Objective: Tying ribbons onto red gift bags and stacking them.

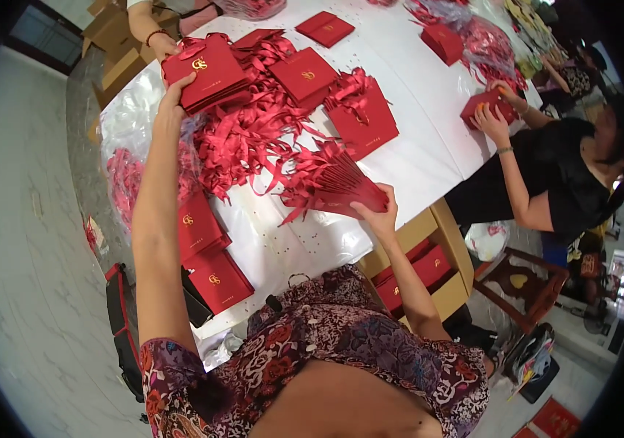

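Note:
My left hand (171,101) reaches to the far left and grips the edge of a stack of red gift bags (217,79), thumb on top. Another person's hand (163,45) touches the same stack from behind. Near the table's front, my right hand (377,212) is closed round the bottom end of a fanned bundle of red gift bags (341,182). That bundle's ribbon handles spread out to the left. Between my hands lies a heap of loose red ribbons (235,146), with flat red bags (303,76) and a ribbon-topped bag (366,124) beyond.
More red bags (217,281) lie at the table's near left, beside a clear plastic bag of ribbons (125,182). An open cardboard box (447,233) holding red bags stands at my right. A co-worker in black (556,164) handles a red item (487,109). A wooden chair (520,285) stands behind the box.

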Demonstrator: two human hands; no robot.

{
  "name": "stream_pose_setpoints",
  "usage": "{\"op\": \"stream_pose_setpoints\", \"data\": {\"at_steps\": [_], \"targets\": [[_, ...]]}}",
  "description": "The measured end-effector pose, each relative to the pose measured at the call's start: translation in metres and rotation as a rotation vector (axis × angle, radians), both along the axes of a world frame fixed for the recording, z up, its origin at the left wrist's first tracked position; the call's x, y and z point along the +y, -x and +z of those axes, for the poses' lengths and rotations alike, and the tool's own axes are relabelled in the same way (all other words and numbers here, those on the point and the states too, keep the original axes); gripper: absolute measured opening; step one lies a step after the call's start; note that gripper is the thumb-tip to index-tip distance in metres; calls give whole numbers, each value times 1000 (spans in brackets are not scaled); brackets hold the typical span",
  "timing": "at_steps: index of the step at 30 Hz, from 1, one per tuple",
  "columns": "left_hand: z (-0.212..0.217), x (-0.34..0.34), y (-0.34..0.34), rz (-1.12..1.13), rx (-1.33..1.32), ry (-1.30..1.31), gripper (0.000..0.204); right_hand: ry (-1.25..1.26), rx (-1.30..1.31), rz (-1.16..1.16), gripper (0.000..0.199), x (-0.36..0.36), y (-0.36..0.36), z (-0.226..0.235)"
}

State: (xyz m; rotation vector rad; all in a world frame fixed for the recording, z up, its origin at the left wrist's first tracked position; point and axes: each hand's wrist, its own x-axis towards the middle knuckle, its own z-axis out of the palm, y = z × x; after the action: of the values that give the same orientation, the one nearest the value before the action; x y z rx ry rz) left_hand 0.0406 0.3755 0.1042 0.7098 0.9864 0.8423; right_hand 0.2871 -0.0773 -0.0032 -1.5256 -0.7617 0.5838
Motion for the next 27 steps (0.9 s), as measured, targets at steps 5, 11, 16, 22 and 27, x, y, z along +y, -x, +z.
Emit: {"op": "stream_pose_setpoints", "data": {"at_steps": [5, 11, 16, 22, 27], "targets": [[-11, 35, 8, -218, 189, 62, 50, -14, 27, 25, 53, 3, 3, 8], [-8, 30, -13, -287, 304, -77, 48, 24, 54, -9, 54, -2, 2, 8], [0, 26, -11, -305, 289, -202, 44, 4, 74, -11, 55, -2, 5, 3], [-6, 20, -9, -224, 185, -158, 44, 0, 103, 6, 55, -1, 7, 7], [-16, 27, -6, -39, -98, -27, 47, 11, 110, 9, 54, 1, 4, 11]]}}
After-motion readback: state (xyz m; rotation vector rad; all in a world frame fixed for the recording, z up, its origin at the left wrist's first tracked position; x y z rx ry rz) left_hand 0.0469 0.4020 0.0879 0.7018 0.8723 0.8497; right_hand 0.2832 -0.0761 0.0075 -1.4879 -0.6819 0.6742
